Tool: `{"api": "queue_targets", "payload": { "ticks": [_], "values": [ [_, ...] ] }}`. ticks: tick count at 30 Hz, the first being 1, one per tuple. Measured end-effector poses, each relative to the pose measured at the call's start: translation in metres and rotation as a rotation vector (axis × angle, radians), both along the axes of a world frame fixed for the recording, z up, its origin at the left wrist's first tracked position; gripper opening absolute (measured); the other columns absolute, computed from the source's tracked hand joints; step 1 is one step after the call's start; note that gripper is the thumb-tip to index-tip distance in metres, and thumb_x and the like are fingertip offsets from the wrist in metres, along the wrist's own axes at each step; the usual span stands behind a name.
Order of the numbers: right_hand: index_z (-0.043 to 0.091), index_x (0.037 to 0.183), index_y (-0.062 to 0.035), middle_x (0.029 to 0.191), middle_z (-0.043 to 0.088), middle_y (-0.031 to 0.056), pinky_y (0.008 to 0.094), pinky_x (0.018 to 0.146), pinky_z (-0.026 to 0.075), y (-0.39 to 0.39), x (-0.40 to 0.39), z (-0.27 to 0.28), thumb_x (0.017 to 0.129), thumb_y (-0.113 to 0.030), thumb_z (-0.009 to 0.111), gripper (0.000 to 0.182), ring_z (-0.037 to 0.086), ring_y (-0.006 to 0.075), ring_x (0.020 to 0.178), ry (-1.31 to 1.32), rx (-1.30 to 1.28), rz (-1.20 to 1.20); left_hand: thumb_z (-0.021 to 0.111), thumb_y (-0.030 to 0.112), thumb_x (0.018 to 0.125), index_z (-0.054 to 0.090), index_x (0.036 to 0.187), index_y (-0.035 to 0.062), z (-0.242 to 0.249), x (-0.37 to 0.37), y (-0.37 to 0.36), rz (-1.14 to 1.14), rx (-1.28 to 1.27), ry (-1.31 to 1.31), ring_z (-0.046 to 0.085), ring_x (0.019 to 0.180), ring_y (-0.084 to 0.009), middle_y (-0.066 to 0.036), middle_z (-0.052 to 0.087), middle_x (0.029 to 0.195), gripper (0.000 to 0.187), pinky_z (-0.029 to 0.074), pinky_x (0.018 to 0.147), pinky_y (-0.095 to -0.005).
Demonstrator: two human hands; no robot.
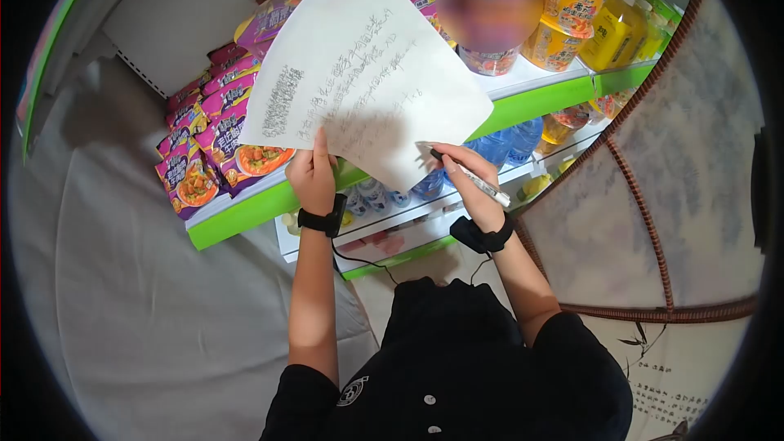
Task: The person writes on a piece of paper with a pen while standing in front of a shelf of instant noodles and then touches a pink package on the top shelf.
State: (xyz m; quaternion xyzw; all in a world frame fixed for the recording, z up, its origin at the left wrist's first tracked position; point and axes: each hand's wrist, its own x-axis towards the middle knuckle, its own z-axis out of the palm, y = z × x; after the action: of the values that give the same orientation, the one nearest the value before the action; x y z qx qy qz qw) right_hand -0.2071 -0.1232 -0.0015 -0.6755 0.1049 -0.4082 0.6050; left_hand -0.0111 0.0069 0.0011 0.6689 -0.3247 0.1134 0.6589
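Observation:
A white sheet of paper [351, 57] with handwritten lines is held up in front of a shelf. My left hand [312, 175] pinches its lower left edge, with the thumb on the written side. In my right hand [469, 175] is a pen [482, 184] with a pale barrel and a dark grip. The pen's tip is right at the sheet's lower right part, below the last written lines. Each wrist wears a black band.
Purple noodle packets [233, 126] fill the left of the green-edged shelf [531, 106]. Yellow noodle cups [563, 12] and bottles of yellow liquid [612, 28] stand to the right. Blue-tinted water bottles [506, 143] occupy the lower shelf. A brown-trimmed curved panel [653, 180] is at right, grey cloth [163, 302] at left.

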Motion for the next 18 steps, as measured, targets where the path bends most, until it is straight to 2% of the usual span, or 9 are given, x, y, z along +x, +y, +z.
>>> {"api": "queue_targets", "payload": {
  "ticks": [3,4,5,8,10,11,13,15,18],
  "values": [
    [0.057,0.113,-0.0027,0.092,0.064,0.0035,0.0212,0.076,0.044,0.011,0.017,-0.010,0.085,-0.001,0.059,0.028,0.057,0.0076,0.085,-0.110,0.138,0.144,0.057,0.018,0.091,0.053,0.058,-0.0017,-0.002,0.001,-0.001,0.033,-0.015,0.017,0.042,0.044,-0.0069,-0.002,0.049,0.048,0.039,0.033,0.044,-0.0237],
    [0.052,0.117,-0.0040,0.091,0.064,0.0008,0.0204,0.075,0.044,0.013,0.023,-0.017,0.084,-0.001,0.059,0.034,0.056,0.0062,0.084,-0.114,0.094,0.166,0.057,0.018,0.091,0.053,0.058,-0.0017,-0.003,0.000,-0.001,0.030,-0.014,0.027,0.042,0.044,-0.0069,-0.002,0.049,0.048,0.039,0.033,0.044,-0.0237],
    [0.053,0.112,-0.0044,0.085,0.064,0.0001,0.0195,0.073,0.044,0.018,0.028,-0.019,0.084,-0.002,0.061,0.029,0.056,0.0053,0.084,-0.092,0.113,0.174,0.057,0.019,0.091,0.054,0.059,-0.0018,-0.003,0.000,-0.001,0.033,-0.016,0.017,0.042,0.044,-0.0070,-0.002,0.049,0.048,0.038,0.033,0.044,-0.0238],
    [0.053,0.106,-0.0053,0.080,0.065,0.0010,0.0247,0.082,0.044,0.027,0.043,-0.018,0.084,-0.003,0.061,0.024,0.057,0.0058,0.078,-0.011,0.081,0.178,0.057,0.019,0.091,0.055,0.061,-0.0020,0.000,-0.001,-0.001,0.033,0.006,-0.003,0.043,0.045,-0.0071,-0.002,0.050,0.049,0.038,0.033,0.045,-0.0238],
    [0.054,0.096,-0.0056,0.071,0.065,0.0019,0.0333,0.096,0.040,0.027,0.058,-0.021,0.083,-0.004,0.061,0.015,0.059,0.0071,0.070,-0.170,-0.213,0.037,0.057,0.020,0.091,0.056,0.061,-0.0020,-0.002,0.001,0.000,0.047,0.039,-0.030,0.043,0.047,-0.0068,-0.003,0.051,0.050,0.037,0.033,0.046,-0.0236],
    [0.054,0.096,-0.0056,0.071,0.065,0.0019,0.0333,0.096,0.040,0.024,0.061,-0.022,0.083,-0.004,0.061,0.015,0.059,0.0071,0.070,-0.162,-0.212,0.032,0.057,0.020,0.091,0.056,0.061,-0.0020,-0.003,0.001,0.000,0.040,0.041,-0.022,0.043,0.047,-0.0068,-0.003,0.051,0.050,0.037,0.033,0.046,-0.0236],
    [0.056,0.088,-0.0057,0.066,0.065,0.0018,0.0399,0.104,0.032,0.018,0.067,-0.024,0.083,-0.005,0.061,0.007,0.061,0.0099,0.066,-0.168,-0.194,0.097,0.057,0.021,0.092,0.056,0.061,-0.0019,-0.003,0.002,-0.001,0.041,0.023,-0.055,0.043,0.047,-0.0070,-0.003,0.051,0.050,0.038,0.033,0.046,-0.0240],
    [0.056,0.083,-0.0046,0.059,0.062,0.0016,0.0399,0.104,0.032,0.013,0.069,-0.019,0.084,-0.006,0.060,0.005,0.060,0.0103,0.061,-0.197,-0.194,0.063,0.056,0.021,0.092,0.056,0.062,-0.0017,-0.004,0.003,-0.001,0.049,0.044,-0.067,0.043,0.047,-0.0073,-0.003,0.051,0.051,0.038,0.033,0.046,-0.0245],
    [0.054,0.078,-0.0027,0.059,0.058,0.0004,0.0373,0.104,0.032,0.011,0.068,-0.010,0.087,-0.009,0.057,0.012,0.055,0.0085,0.050,-0.134,0.072,0.191,0.055,0.022,0.092,0.055,0.062,-0.0020,-0.001,0.000,-0.001,0.057,0.056,-0.080,0.044,0.048,-0.0076,-0.003,0.050,0.050,0.038,0.033,0.046,-0.0246]
  ]
}}
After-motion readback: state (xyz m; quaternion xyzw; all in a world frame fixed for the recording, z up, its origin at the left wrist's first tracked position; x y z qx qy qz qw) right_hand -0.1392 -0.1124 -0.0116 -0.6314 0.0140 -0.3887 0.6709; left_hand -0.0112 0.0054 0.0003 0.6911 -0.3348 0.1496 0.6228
